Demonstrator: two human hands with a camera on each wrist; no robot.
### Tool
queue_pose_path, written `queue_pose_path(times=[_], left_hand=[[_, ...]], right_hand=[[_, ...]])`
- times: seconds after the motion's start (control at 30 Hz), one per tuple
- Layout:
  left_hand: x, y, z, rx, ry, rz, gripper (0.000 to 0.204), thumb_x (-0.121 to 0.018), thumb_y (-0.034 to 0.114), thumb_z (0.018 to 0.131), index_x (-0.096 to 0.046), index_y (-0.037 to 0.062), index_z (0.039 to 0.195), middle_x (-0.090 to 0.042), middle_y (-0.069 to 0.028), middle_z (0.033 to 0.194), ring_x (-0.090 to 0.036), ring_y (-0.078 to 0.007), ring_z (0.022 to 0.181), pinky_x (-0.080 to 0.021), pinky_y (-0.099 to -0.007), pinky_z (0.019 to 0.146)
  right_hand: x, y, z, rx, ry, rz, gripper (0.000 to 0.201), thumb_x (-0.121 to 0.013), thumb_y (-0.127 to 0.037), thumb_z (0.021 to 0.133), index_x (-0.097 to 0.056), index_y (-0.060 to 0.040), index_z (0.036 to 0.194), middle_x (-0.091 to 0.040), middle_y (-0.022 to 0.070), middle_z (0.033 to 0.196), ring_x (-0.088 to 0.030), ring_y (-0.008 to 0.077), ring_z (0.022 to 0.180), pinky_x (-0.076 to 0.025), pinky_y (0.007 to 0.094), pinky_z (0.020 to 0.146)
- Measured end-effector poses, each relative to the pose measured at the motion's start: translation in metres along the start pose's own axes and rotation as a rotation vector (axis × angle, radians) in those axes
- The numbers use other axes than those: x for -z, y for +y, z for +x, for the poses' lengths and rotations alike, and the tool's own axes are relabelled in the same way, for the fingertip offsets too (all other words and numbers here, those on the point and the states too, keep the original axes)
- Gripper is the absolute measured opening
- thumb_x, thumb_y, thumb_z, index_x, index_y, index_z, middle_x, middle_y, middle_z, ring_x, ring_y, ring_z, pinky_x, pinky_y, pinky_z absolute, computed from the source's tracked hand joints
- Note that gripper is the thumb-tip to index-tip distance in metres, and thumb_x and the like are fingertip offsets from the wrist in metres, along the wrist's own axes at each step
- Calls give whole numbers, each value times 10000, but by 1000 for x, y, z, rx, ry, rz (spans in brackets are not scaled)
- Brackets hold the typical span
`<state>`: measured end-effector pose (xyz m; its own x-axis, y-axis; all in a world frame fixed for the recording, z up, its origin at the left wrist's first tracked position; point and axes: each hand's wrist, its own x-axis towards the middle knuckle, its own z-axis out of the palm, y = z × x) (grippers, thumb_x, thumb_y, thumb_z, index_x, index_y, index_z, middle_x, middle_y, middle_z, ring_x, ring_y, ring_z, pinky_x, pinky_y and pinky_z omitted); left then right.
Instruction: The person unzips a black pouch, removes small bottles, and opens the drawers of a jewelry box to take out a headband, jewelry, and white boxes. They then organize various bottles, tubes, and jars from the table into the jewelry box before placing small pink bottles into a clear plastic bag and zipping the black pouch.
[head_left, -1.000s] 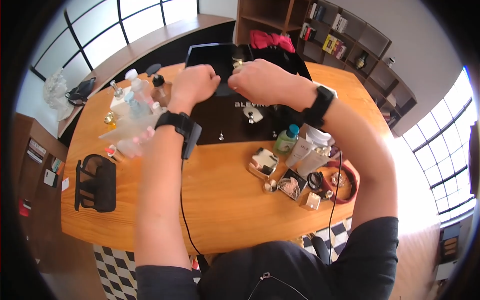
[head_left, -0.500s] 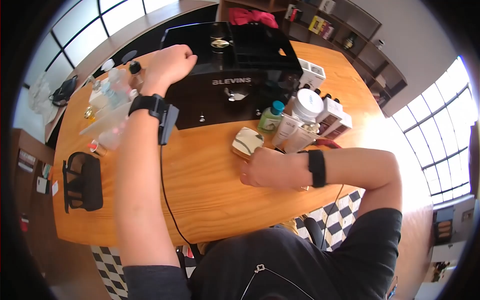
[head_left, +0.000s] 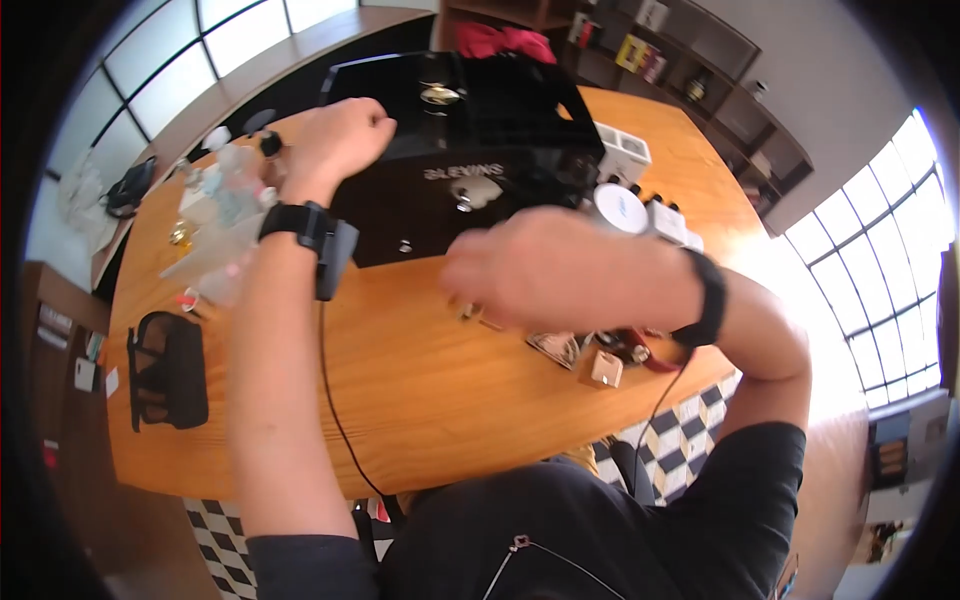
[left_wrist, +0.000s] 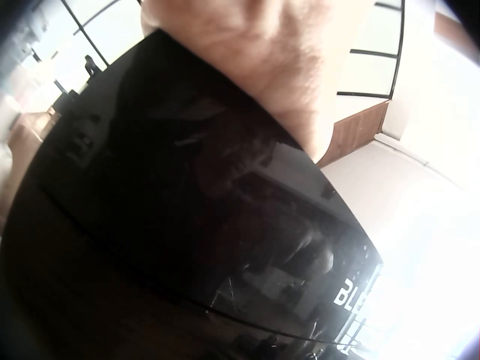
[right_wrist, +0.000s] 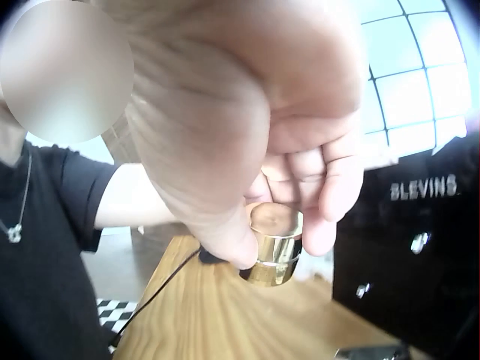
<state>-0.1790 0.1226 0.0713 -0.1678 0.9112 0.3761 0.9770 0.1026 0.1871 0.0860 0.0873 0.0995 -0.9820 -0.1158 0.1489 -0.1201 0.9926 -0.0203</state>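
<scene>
A glossy black box (head_left: 400, 215) marked BLEVINS has a gold knob (head_left: 440, 95) on top. My left hand (head_left: 340, 145) is at the box's upper left edge, its fingers curled; in the left wrist view the hand (left_wrist: 255, 52) lies along that edge, fingertips hidden. My right hand (head_left: 560, 270) is blurred in front of the box, above the table. The right wrist view shows the hand (right_wrist: 217, 112) pinching a small shiny gold cylinder (right_wrist: 276, 255) between thumb and fingers, over the wooden table (right_wrist: 202, 315).
At the left stand clustered bottles (head_left: 225, 190) and a black bag (head_left: 170, 370). To the right are a white round jar (head_left: 620, 208), a white divided tray (head_left: 622, 150), a small pale box (head_left: 606, 369) and a red band (head_left: 655, 355). A cable (head_left: 340, 420) crosses the table.
My right hand went from the box's top to the items at right, then rose and moved towards the box's front. My left hand has stayed near the box's left edge over the last half second.
</scene>
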Motion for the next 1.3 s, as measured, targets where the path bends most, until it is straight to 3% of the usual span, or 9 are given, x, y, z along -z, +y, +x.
queue_pose_path(times=[0.13, 0.23, 0.33, 0.37, 0.53, 0.93, 1.13, 1.23, 1.3], left_hand=[[-4, 0, -1, 24, 33, -31, 264, -559, 327, 829, -688, 109, 903, -676, -122, 879, -635, -310, 873, -495, -405, 776], [-5, 0, -2, 40, 40, -26, 248, -570, 326, 821, -698, 120, 874, -680, -109, 842, -643, -292, 862, -494, -405, 785], [-4, 2, -2, 45, 29, -4, 247, -578, 324, 829, -688, 118, 908, -678, -111, 836, -643, -298, 847, -498, -394, 779], [-3, 2, -2, 49, 28, 4, 248, -580, 322, 832, -684, 117, 924, -676, -113, 836, -642, -302, 841, -499, -389, 776], [0, 5, -4, 50, 38, -11, 249, -595, 312, 826, -686, 103, 926, -676, -132, 839, -643, -304, 843, -499, -391, 792], [3, 9, -7, 52, 59, -23, 252, -581, 310, 823, -697, 91, 873, -678, -133, 834, -646, -294, 850, -492, -399, 819], [2, 6, -5, 40, 70, -59, 250, -586, 303, 817, -692, 81, 866, -674, -148, 838, -640, -321, 850, -500, -415, 796], [-7, -1, 0, 18, 108, -63, 256, -588, 306, 814, -689, 78, 868, -671, -158, 853, -637, -328, 860, -502, -416, 791], [-4, 0, -1, 34, 75, -85, 269, -570, 317, 819, -686, 83, 883, -670, -151, 884, -634, -330, 874, -500, -420, 788]], right_hand=[[42, 54, 22, -75, 370, -178, 303, -626, -86, 713, -564, -71, 1009, -588, 90, 936, -607, 272, 853, -506, 354, 725], [52, 87, 46, -298, 394, -137, 239, -591, -88, 759, -594, -66, 997, -602, 105, 931, -606, 300, 872, -506, 365, 739], [26, 124, 67, -222, 292, -217, 273, -636, -71, 741, -582, -53, 1009, -592, 118, 913, -616, 281, 861, -496, 364, 752], [24, 122, 72, -302, 143, -134, 284, -641, -75, 730, -600, -74, 1011, -609, 109, 944, -611, 293, 912, -493, 374, 779], [3, 127, 92, -438, -174, -274, 315, -678, -79, 715, -640, -132, 1023, -640, 56, 963, -619, 258, 950, -477, 387, 749], [-5, 135, 98, -470, -272, -400, 222, -625, -101, 762, -686, -183, 959, -652, 19, 947, -623, 229, 945, -450, 390, 767], [-12, 134, 92, -462, -229, -531, 201, -587, -161, 801, -685, -201, 972, -655, 26, 931, -621, 242, 950, -442, 414, 782], [2, 117, 81, -456, -152, -336, 205, -586, -174, 814, -673, -189, 998, -651, 37, 938, -619, 253, 951, -446, 415, 780], [10, 106, 73, -345, -137, -460, 205, -631, -197, 806, -659, -149, 1004, -641, 56, 949, -613, 264, 953, -472, 411, 766]])
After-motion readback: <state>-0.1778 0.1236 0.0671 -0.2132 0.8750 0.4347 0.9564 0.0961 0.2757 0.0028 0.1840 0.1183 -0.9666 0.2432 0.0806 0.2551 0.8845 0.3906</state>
